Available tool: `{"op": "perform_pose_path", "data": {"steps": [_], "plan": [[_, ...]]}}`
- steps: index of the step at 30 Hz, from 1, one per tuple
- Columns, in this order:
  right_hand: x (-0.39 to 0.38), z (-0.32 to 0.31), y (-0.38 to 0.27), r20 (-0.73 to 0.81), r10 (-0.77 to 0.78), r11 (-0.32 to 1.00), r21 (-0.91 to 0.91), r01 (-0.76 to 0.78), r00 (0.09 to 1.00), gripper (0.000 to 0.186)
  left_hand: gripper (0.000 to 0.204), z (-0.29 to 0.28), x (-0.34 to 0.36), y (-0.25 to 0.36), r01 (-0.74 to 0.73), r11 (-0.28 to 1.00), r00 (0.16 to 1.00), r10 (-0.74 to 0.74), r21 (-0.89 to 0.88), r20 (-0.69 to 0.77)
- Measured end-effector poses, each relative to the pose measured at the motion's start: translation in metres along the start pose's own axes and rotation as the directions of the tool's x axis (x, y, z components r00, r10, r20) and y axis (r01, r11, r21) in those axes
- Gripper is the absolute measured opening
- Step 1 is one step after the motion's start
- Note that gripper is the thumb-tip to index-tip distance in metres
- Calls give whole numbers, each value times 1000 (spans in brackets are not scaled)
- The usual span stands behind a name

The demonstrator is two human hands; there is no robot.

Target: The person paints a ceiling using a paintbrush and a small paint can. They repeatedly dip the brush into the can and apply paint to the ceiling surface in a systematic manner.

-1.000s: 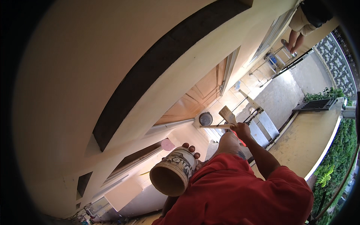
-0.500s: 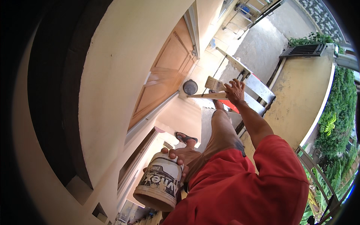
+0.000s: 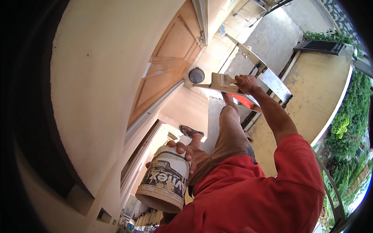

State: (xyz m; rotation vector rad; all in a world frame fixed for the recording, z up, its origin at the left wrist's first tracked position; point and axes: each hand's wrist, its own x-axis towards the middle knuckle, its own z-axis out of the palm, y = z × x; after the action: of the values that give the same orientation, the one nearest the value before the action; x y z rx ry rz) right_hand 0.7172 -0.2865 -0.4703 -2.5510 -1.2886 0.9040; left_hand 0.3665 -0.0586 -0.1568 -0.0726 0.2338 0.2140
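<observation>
My right hand is closed round the handle of a wide flat paintbrush, whose pale bristles point to the left. Brush and hand are held out at arm's length, over the top of a stepladder. Low and close to my body, a worn white paint bucket with a dark label is gripped at its far end by my left hand. Several of its fingers curl over the bucket; the rest of the hand is hidden behind it. What the bucket contains does not show.
A cream wall curves along the left, with a brown panelled wooden door beyond it. On the tiles stands a round dark bucket. A low yellowish wall with a dark metal grille and green plants lie right.
My right hand has turned and wrapped more firmly round the brush handle, its fingers less spread. The brush now shows its broad face. The bucket stays in my left hand, slightly raised in view.
</observation>
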Motion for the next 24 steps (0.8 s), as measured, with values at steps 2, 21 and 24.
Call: {"op": "perform_pose_path", "data": {"steps": [2, 21, 24], "plan": [[2, -4, -4, 61, 1, 999, -32, 1, 998, 26, 76, -9, 5, 1, 0, 1000, 1000, 0, 0, 16], [5, -26, -15, 165, 140, 990, -5, -141, 976, 37, 93, -7, 36, -24, 13, 998, 997, -9, -62, 71], [4, -23, -16, 134, 88, 996, -9, -88, 987, 37, 97, -1, 33, -32, -3, 997, 998, 8, -80, 58]]}}
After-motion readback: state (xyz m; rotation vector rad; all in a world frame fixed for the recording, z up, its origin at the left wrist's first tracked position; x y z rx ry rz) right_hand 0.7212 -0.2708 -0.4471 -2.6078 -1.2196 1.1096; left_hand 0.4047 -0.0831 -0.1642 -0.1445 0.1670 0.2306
